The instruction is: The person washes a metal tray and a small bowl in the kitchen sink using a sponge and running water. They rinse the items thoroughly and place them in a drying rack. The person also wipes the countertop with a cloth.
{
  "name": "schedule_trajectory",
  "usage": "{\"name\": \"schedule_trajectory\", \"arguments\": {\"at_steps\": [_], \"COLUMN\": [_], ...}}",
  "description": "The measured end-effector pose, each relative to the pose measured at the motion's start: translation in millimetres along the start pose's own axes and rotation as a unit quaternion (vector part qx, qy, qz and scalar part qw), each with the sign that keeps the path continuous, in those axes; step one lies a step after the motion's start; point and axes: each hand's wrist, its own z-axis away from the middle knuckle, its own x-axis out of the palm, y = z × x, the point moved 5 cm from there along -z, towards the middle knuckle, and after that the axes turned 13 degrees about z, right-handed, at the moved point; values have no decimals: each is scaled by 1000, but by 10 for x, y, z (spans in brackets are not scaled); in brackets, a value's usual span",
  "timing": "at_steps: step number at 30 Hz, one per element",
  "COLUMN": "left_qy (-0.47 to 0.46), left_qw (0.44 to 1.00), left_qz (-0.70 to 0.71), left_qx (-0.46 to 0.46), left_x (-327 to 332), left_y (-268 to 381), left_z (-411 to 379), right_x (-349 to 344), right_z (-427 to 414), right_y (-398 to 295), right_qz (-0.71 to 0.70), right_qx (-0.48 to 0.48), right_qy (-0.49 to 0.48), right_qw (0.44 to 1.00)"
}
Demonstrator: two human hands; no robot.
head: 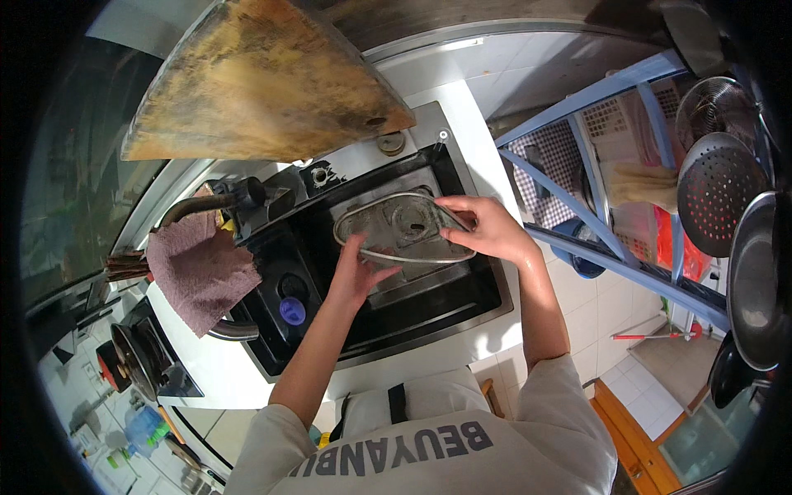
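Observation:
Over the black double-basin sink (427, 325) I hold a see-through pan lid (377, 226) with a thin metal rim, seemingly glass. It is tilted. My right hand (482, 229) grips its right end, thumb and fingers on either side of the rim. My left hand (359, 275) is at the near left part of the rim, the thumb up against it and the other fingers spread beneath. Under the lid lies the larger basin, partly hidden by it. In the smaller left basin sits a small purple cup (292, 310).
A mauve cloth (201, 266) hangs over the curved faucet (198, 207). A large stained board (266, 80) leans behind the sink. At right stands a blue rack (557, 192), with a skimmer (721, 192) and pans (758, 278) hanging near. A lidded pan (133, 362) stands left.

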Motion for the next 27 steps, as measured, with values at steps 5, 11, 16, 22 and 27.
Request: {"name": "schedule_trajectory", "arguments": {"at_steps": [5, 11, 16, 22, 27], "left_qy": [-5, -17, -13, -11, -25], "left_qw": [997, 991, 987, 985, 987], "left_qz": [-69, -122, -142, -145, -129], "left_qx": [26, 47, 78, 88, 88], "left_x": [421, 674, 695, 689, 685], "left_y": [86, 263, 303, 260, 179], "left_z": [-178, -361, -481, -583, -571], "right_x": [-218, -311, -394, -487, -533], "right_z": [-70, -266, -362, -406, -420], "right_y": [130, 358, 383, 374, 397], "right_qz": [98, 126, 117, 130, 143], "right_qx": [-19, -22, -16, -23, 0], "right_qy": [146, 165, 176, 181, 144], "right_qw": [984, 978, 977, 975, 979]}}
